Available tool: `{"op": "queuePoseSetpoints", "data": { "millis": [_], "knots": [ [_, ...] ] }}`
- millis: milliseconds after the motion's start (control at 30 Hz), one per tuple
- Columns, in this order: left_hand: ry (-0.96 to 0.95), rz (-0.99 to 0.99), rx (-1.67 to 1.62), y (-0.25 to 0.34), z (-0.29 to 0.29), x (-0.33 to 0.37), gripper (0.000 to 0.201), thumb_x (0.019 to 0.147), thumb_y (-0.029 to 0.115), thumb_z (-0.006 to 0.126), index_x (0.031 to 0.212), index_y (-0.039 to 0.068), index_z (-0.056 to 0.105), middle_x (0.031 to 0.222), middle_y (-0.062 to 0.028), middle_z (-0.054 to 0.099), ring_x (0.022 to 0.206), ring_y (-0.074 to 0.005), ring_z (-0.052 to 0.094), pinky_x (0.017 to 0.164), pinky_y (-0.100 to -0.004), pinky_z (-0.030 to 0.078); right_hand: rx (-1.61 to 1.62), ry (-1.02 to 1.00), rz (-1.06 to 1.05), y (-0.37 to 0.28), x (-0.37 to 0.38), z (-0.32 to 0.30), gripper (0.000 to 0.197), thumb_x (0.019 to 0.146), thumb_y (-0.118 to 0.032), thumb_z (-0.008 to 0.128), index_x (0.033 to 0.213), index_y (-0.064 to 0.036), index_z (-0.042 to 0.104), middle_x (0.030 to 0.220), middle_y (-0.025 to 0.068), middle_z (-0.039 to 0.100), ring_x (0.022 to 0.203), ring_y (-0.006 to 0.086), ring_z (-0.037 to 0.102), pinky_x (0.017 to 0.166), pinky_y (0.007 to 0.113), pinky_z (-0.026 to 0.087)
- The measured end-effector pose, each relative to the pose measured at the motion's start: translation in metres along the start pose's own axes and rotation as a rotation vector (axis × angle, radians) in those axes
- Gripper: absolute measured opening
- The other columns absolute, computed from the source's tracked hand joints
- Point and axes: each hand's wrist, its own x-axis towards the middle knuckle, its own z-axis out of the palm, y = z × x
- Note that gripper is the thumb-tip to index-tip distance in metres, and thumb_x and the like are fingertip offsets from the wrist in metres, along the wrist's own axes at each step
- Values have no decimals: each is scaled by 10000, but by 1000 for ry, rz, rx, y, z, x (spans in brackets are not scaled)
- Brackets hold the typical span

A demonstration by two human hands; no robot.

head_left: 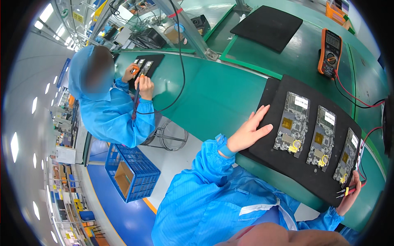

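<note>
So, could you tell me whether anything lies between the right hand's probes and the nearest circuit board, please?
Nothing visible does. The right hand holds the red probes at the black mat's near edge, with only bare mat between their tips and the nearest circuit board.

Green bench [221,98], blue floor [123,217], shelving [65,192] perhaps along wall.

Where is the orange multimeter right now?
In the head view, the multimeter lies on the green bench at upper right, beyond the black mat holding three circuit boards.
</note>
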Motion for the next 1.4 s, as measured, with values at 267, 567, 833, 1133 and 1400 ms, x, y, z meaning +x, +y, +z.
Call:
{"op": "queuePoseSetpoints", "data": {
  "millis": [267,567,833,1133,1400],
  "knots": [
    [103,154,-509,7,-1,-20,697,848,-11,638,1470,4,324,1504,-168,370,1418,-247,318,1174,-367,219,-111,-14,-87,-5,-6,15,469,1011,-295,334,1248,69,512,1278,151,557,1229,213,502,1096,327,337],
    [89,16,-185,12,2,-23,783,910,133,575,1531,-20,122,1596,-209,130,1489,-271,126,1181,-375,166,146,-225,63,-13,-15,62,501,977,-297,313,1281,61,487,1313,185,534,1198,238,533,1048,326,397],
    [18,9,-208,14,1,-18,814,936,310,527,1534,-30,92,1610,-186,107,1494,-265,104,1187,-347,121,209,-161,40,-7,-15,83,650,929,-267,302,1498,45,268,1532,155,337,1391,242,366,1167,326,242],
    [-55,-14,-540,14,12,-16,683,1006,411,373,1540,44,159,1558,-168,255,1409,-298,318,1133,-406,316,307,-208,95,-6,-24,81,603,980,-282,334,1507,4,271,1491,146,408,1316,247,467,1115,319,345],
    [-3,-26,-809,5,20,-18,599,1048,451,253,1537,109,194,1517,-168,332,1335,-344,435,1069,-478,442,289,-183,55,-2,-22,84,618,959,-263,301,1501,31,264,1518,148,366,1373,252,396,1151,332,290]
  ]
}}
